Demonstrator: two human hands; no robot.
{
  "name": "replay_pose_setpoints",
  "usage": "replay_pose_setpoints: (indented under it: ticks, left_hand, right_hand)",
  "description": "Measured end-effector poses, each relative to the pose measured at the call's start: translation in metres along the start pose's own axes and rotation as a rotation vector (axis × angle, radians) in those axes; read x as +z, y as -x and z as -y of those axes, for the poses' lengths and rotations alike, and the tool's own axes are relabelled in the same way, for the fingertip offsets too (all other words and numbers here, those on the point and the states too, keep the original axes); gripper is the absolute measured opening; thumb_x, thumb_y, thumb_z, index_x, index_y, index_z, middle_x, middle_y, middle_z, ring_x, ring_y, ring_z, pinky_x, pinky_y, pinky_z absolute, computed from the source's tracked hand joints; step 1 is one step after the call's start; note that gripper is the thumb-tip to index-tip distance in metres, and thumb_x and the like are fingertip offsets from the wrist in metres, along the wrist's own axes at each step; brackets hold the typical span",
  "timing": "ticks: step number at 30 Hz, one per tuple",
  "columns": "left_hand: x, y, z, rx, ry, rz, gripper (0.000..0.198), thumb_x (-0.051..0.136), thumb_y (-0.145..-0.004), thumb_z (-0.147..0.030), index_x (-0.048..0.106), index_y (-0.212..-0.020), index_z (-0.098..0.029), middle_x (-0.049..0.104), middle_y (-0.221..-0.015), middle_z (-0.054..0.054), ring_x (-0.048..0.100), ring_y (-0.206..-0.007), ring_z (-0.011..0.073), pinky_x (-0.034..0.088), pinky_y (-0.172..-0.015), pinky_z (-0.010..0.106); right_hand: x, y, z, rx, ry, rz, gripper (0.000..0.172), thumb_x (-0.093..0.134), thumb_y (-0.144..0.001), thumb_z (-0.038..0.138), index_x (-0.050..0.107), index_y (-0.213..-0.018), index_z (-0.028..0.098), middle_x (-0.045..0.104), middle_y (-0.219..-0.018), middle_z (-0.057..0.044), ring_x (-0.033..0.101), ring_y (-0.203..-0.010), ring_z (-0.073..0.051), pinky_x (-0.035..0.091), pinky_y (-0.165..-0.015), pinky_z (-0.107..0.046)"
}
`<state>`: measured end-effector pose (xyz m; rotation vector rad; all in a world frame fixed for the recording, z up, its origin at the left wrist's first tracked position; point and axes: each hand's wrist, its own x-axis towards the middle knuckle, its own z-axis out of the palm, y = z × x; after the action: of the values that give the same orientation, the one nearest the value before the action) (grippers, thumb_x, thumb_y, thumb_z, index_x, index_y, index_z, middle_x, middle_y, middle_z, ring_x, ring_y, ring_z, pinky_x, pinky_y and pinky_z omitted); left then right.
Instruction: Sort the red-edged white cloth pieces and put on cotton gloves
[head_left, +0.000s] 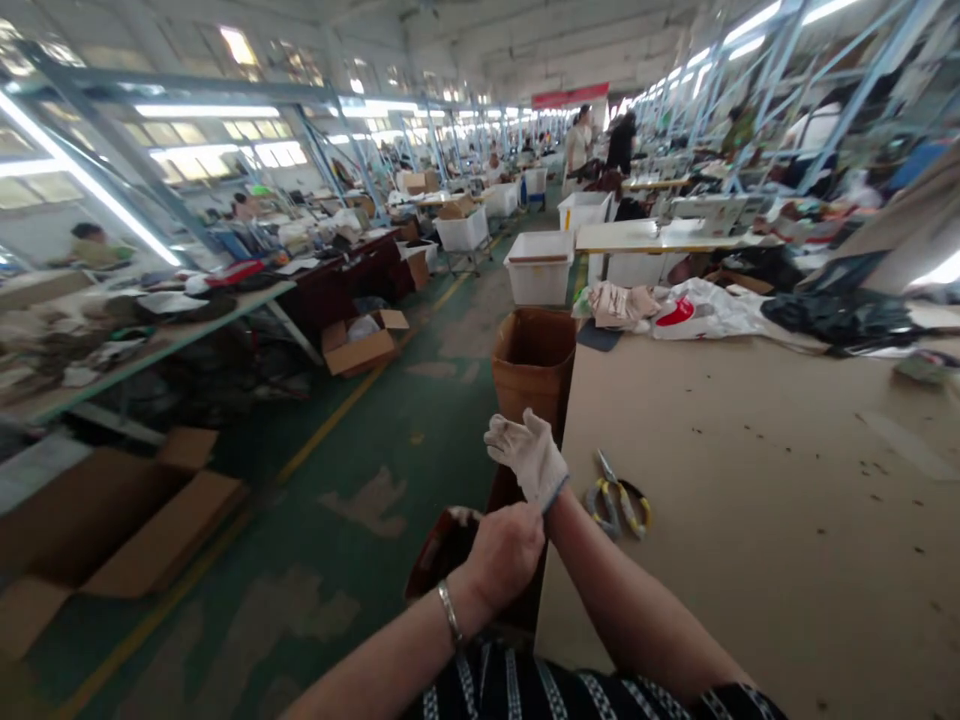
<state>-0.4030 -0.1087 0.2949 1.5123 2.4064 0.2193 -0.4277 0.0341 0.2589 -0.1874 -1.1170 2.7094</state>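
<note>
My right hand (529,458) wears a white knit work glove (546,472) with a blue-grey edge at the cuff. Its thumb stands apart from the fingers, and it holds nothing. Bare, with a metal bracelet (449,612) at the wrist, my left hand (505,548) is closed at the glove's cuff and appears to pinch its edge. A pair of scissors (618,500) with yellow and grey wrapped handles lies on the table (720,580), just right of my gloved hand.
A tall cardboard box (534,385) stands against the table's left edge. Cloth pieces (619,303) and plastic bags (709,308) lie at the table's far end. Open cartons (360,345) and white bins (540,268) line the aisle. Sewing tables and people are farther back.
</note>
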Motion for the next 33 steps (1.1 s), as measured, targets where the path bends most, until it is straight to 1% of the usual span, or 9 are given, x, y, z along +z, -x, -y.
replay_pose_setpoints:
  ticks: [4, 8, 13, 15, 17, 21, 27, 30, 33]
  left_hand:
    - [-0.016, -0.003, -0.012, 0.031, -0.043, 0.028, 0.032, 0.037, -0.099, -0.016, 0.068, -0.100, -0.012, 0.072, -0.093, 0.015, 0.069, -0.090, 0.0284, 0.053, -0.082, 0.038]
    - [-0.003, 0.012, -0.012, 0.086, -0.029, 0.013, 0.026, 0.041, -0.097, -0.017, 0.067, -0.096, -0.013, 0.071, -0.088, 0.013, 0.068, -0.085, 0.0265, 0.051, -0.077, 0.035]
    - [0.007, 0.022, -0.021, 0.120, -0.055, 0.132, 0.021, 0.045, -0.097, -0.017, 0.065, -0.099, -0.013, 0.072, -0.094, 0.013, 0.069, -0.086, 0.0279, 0.052, -0.075, 0.036]
    - [-0.001, 0.017, -0.024, 0.100, -0.069, 0.144, 0.022, 0.044, -0.098, -0.016, 0.065, -0.101, -0.012, 0.072, -0.097, 0.013, 0.070, -0.087, 0.0275, 0.053, -0.076, 0.036]
    - [-0.011, 0.011, -0.024, 0.075, -0.064, 0.099, 0.023, 0.042, -0.099, -0.016, 0.064, -0.101, -0.012, 0.072, -0.097, 0.013, 0.070, -0.089, 0.0274, 0.053, -0.079, 0.036]
    - [-0.019, 0.003, -0.017, 0.077, -0.055, 0.028, 0.026, 0.039, -0.099, -0.018, 0.065, -0.098, -0.014, 0.072, -0.093, 0.012, 0.069, -0.088, 0.0289, 0.053, -0.078, 0.039]
    - [-0.002, 0.011, -0.008, 0.177, 0.002, -0.049, 0.026, 0.038, -0.099, -0.021, 0.062, -0.089, -0.016, 0.068, -0.081, 0.009, 0.065, -0.076, 0.0225, 0.046, -0.070, 0.033]
    - [0.018, 0.037, 0.018, 0.247, 0.066, -0.026, 0.031, 0.034, -0.100, -0.026, 0.058, -0.082, -0.018, 0.066, -0.080, 0.008, 0.063, -0.074, 0.0208, 0.045, -0.068, 0.031]
    - [0.036, 0.089, 0.066, 0.022, 0.152, 0.083, 0.031, 0.036, -0.099, -0.026, 0.054, -0.075, -0.019, 0.065, -0.076, 0.004, 0.063, -0.072, 0.0175, 0.049, -0.068, 0.027]
  right_hand:
    - [0.017, 0.008, 0.016, -0.003, -0.217, 0.160, 0.088, 0.023, -0.087, 0.087, 0.072, -0.105, 0.016, 0.067, -0.125, -0.014, 0.066, -0.108, -0.030, 0.047, -0.103, -0.050]
    - [0.039, 0.028, 0.014, 0.010, -0.336, 0.285, 0.090, 0.019, -0.086, 0.091, 0.066, -0.120, 0.022, 0.063, -0.133, -0.011, 0.065, -0.107, -0.028, 0.044, -0.108, -0.053]
    - [0.029, 0.032, -0.017, 0.046, -0.429, 0.128, 0.034, 0.059, -0.092, 0.049, 0.061, -0.121, 0.031, 0.060, -0.136, -0.001, 0.064, -0.110, -0.024, 0.044, -0.109, -0.054]
    - [0.023, 0.021, -0.022, -0.057, -0.437, -0.019, 0.030, 0.066, -0.086, 0.029, 0.062, -0.116, 0.029, 0.065, -0.125, -0.001, 0.064, -0.112, -0.021, 0.042, -0.113, -0.048]
    - [0.023, 0.005, -0.018, -0.119, -0.456, -0.063, 0.027, 0.063, -0.090, 0.042, 0.062, -0.113, 0.027, 0.066, -0.123, -0.002, 0.063, -0.113, -0.021, 0.043, -0.113, -0.047]
    - [0.033, -0.015, 0.002, -0.057, -0.483, 0.033, 0.060, 0.038, -0.088, 0.085, 0.060, -0.111, 0.033, 0.055, -0.145, 0.002, 0.059, -0.125, -0.028, 0.044, -0.110, -0.053]
    - [0.041, 0.000, 0.010, -0.154, -0.422, 0.053, 0.068, 0.027, -0.095, 0.080, 0.064, -0.119, 0.029, 0.066, -0.127, -0.004, 0.061, -0.123, -0.025, 0.041, -0.115, -0.049]
    - [0.019, 0.012, 0.014, -0.209, -0.066, -0.092, 0.076, 0.035, -0.091, 0.082, 0.048, -0.146, 0.031, 0.051, -0.152, -0.005, 0.052, -0.135, -0.026, 0.037, -0.118, -0.050]
    - [-0.036, 0.035, 0.020, -0.345, 0.865, -0.436, 0.086, 0.060, -0.088, 0.066, 0.033, -0.159, 0.025, 0.042, -0.158, -0.008, 0.039, -0.146, -0.027, 0.029, -0.124, -0.045]
